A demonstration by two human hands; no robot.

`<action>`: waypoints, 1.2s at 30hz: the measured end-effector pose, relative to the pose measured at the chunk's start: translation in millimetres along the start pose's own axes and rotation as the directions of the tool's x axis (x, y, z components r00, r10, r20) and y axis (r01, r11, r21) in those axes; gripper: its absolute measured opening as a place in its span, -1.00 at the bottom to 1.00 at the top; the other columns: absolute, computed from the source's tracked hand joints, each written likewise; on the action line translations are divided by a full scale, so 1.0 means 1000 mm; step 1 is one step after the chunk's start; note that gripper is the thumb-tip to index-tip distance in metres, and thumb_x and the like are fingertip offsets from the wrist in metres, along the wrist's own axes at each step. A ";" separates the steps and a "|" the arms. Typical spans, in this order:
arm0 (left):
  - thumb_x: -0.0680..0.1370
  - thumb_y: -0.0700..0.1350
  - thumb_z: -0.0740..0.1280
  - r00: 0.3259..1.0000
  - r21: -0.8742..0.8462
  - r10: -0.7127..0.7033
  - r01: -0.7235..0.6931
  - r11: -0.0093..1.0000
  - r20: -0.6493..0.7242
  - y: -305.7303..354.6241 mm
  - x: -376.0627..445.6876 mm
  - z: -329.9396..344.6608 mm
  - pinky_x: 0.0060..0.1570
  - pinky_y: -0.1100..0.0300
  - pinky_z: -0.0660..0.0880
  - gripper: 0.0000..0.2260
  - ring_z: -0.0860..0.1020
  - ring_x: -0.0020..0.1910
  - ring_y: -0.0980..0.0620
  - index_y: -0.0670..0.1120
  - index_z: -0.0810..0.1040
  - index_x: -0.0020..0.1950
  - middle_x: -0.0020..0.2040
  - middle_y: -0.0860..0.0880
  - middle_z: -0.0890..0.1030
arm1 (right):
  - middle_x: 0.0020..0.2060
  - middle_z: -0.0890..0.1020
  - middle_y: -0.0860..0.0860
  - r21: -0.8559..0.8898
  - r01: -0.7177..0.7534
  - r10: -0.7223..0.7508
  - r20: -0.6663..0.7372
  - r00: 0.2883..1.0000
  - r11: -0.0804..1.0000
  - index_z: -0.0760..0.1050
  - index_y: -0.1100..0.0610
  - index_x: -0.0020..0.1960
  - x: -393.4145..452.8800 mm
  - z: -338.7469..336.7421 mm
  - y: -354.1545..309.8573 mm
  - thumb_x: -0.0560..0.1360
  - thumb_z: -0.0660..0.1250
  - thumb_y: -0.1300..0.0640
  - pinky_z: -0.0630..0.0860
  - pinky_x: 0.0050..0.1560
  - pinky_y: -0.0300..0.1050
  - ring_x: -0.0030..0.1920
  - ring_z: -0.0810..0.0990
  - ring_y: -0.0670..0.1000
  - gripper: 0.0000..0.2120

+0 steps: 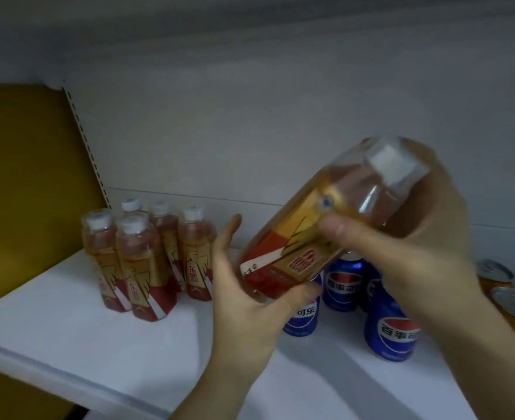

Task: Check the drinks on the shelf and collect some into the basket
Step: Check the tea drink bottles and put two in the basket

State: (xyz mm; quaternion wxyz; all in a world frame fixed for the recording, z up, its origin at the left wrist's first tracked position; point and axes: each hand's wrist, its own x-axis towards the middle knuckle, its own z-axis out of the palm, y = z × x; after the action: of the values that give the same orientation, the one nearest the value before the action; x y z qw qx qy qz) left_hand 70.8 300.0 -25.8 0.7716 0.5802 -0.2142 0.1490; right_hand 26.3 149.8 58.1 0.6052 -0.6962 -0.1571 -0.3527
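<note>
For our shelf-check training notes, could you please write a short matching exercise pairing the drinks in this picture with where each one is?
Things:
1. tilted bottle
2. group of bottles
3. blue cans
4. gold-sided cans

Places:
A. standing upright at the left of the shelf
B. at the far right edge of the picture
C. held between the left hand and right hand
D. on the shelf below the hands

Pairs: 1-C, 2-A, 3-D, 4-B

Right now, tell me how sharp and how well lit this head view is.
Head view: dim, bluish light; the held bottle and both hands, left hand and right hand, are smeared by motion blur; the five standing bottles and the blue Pepsi cans read sharper; the white shelf edge bows from wide-angle distortion; no strong glare.
</note>
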 end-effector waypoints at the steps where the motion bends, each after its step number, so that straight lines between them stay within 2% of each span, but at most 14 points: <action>1: 0.18 -0.30 0.69 1.000 -0.027 -0.011 0.011 1.000 0.027 -0.001 -0.001 -0.001 0.12 0.01 0.64 -0.03 0.66 0.21 -0.04 0.18 0.34 0.46 0.19 0.12 0.67 | 0.09 0.72 -0.04 0.032 -0.039 0.041 -0.059 0.997 0.999 0.45 -0.04 0.30 0.003 -0.001 0.001 0.21 0.63 -0.03 0.70 0.00 -0.05 0.09 0.73 0.01 -0.30; 3: 0.21 -0.38 0.66 0.999 -0.029 0.000 0.001 1.000 0.053 -0.004 -0.003 -0.002 0.09 0.05 0.64 -0.07 0.65 0.23 -0.06 0.13 0.37 0.46 0.21 0.10 0.64 | 0.10 0.72 0.00 0.117 -0.146 0.161 -0.137 0.977 0.982 0.37 -0.09 0.38 0.009 -0.003 0.004 0.20 0.64 -0.07 0.70 -0.03 0.01 0.06 0.75 0.06 -0.19; 5: 0.25 -0.45 0.62 0.999 -0.032 0.023 -0.022 0.999 0.034 -0.004 -0.005 -0.003 0.04 0.13 0.64 -0.15 0.63 0.24 0.01 0.14 0.44 0.37 0.19 0.16 0.63 | 0.10 0.71 0.04 0.203 -0.260 0.295 -0.167 0.941 0.944 0.31 -0.11 0.46 0.013 -0.006 0.008 0.22 0.68 -0.08 0.70 -0.06 0.09 -0.01 0.77 0.10 -0.09; 7: 0.24 -0.41 0.61 0.998 -0.026 0.051 -0.051 0.998 0.029 0.001 -0.007 0.000 0.00 0.17 0.65 -0.24 0.62 0.24 0.05 0.17 0.51 0.29 0.18 0.16 0.63 | 0.10 0.70 0.05 0.225 -0.350 0.388 -0.152 0.909 0.909 0.33 -0.10 0.48 0.015 -0.006 0.010 0.27 0.58 -0.18 0.70 -0.06 0.14 -0.03 0.77 0.08 -0.15; 10: 0.22 -0.27 0.67 0.996 -0.071 0.086 -0.085 0.994 0.016 0.008 -0.011 0.004 0.00 0.17 0.65 -0.28 0.61 0.27 0.06 0.19 0.55 0.26 0.21 0.14 0.62 | 0.11 0.70 0.07 0.219 -0.474 0.503 -0.101 0.858 0.853 0.39 -0.07 0.45 0.014 -0.004 0.015 0.29 0.44 -0.26 0.70 -0.12 0.04 -0.03 0.77 0.05 -0.23; 14: 0.22 -0.27 0.65 0.993 -0.113 0.117 -0.114 0.987 0.015 0.011 -0.013 0.006 -0.02 0.20 0.65 -0.27 0.61 0.26 0.06 0.06 0.49 0.31 0.21 0.11 0.62 | -0.14 0.76 0.00 0.242 -0.580 0.602 -0.023 0.798 0.778 0.44 0.04 0.39 0.016 -0.003 0.018 0.31 0.39 -0.26 0.68 -0.24 -0.06 -0.11 0.78 0.02 -0.28; 19: 0.25 -0.27 0.60 0.992 -0.148 0.121 -0.118 0.982 0.016 0.007 -0.011 0.004 0.02 0.19 0.64 -0.27 0.62 0.27 -0.02 -0.03 0.45 0.38 0.24 0.01 0.62 | -0.05 0.75 0.06 0.223 -0.635 0.655 -0.018 0.756 0.739 0.44 0.05 0.40 0.017 -0.003 0.020 0.32 0.39 -0.28 0.69 -0.25 -0.04 -0.13 0.78 0.03 -0.26; 24: 0.26 -0.20 0.63 0.999 -0.185 0.046 -0.040 0.982 0.028 0.009 -0.010 0.006 0.01 0.21 0.63 -0.25 0.64 0.22 0.03 -0.06 0.44 0.40 0.23 0.04 0.64 | 0.08 0.70 0.08 0.237 -0.599 0.636 -0.130 0.761 0.765 0.37 0.05 0.44 0.016 -0.003 0.022 0.45 0.43 -0.23 0.69 -0.25 -0.02 -0.12 0.78 0.02 -0.33; 28: 0.40 0.09 0.55 0.995 -0.226 -0.058 0.073 0.971 0.076 0.010 -0.012 0.007 0.07 -0.08 0.65 -0.43 0.64 0.25 -0.12 0.02 0.51 0.37 0.26 -0.04 0.63 | 0.14 0.64 0.00 0.162 -0.500 0.526 -0.235 0.818 0.851 0.26 -0.10 0.48 0.017 -0.004 0.019 0.39 0.46 -0.23 0.71 -0.17 -0.02 -0.10 0.77 -0.03 -0.25; 30: 0.46 0.00 0.50 0.990 -0.236 -0.103 0.122 0.964 0.094 0.008 -0.012 0.007 0.10 -0.11 0.65 -0.56 0.65 0.24 -0.13 0.05 0.55 0.32 0.24 -0.05 0.65 | 0.10 0.67 0.00 0.134 -0.435 0.455 -0.234 0.859 0.890 0.28 -0.10 0.45 0.017 -0.005 0.014 0.32 0.47 -0.21 0.71 -0.19 -0.08 -0.09 0.77 -0.06 -0.24; 32: 0.53 -0.13 0.49 0.986 -0.209 -0.114 0.137 0.968 0.120 0.006 -0.013 0.006 0.12 -0.10 0.64 -0.60 0.65 0.24 -0.11 0.02 0.53 0.35 0.24 -0.05 0.66 | 0.11 0.69 0.05 0.092 -0.379 0.390 -0.220 0.894 0.921 0.31 -0.09 0.44 0.016 -0.005 0.009 0.31 0.48 -0.20 0.71 -0.18 -0.08 -0.06 0.77 -0.02 -0.23; 36: 0.48 -0.09 0.42 0.982 -0.138 -0.107 0.129 0.982 0.155 0.006 -0.012 0.005 0.10 0.12 0.63 -0.49 0.65 0.24 -0.03 -0.07 0.46 0.42 0.24 -0.02 0.67 | 0.20 0.65 0.06 -0.010 -0.244 0.238 -0.194 0.952 0.970 0.33 -0.14 0.45 0.015 -0.006 0.004 0.30 0.48 -0.20 0.69 -0.19 -0.15 0.05 0.74 0.02 -0.25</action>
State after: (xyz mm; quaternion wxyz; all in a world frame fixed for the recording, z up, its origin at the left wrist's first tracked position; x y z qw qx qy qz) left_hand 56.4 296.8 -25.9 0.8020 0.5425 -0.2461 0.0433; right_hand 37.3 140.5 65.6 0.6442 -0.6830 -0.0061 -0.3441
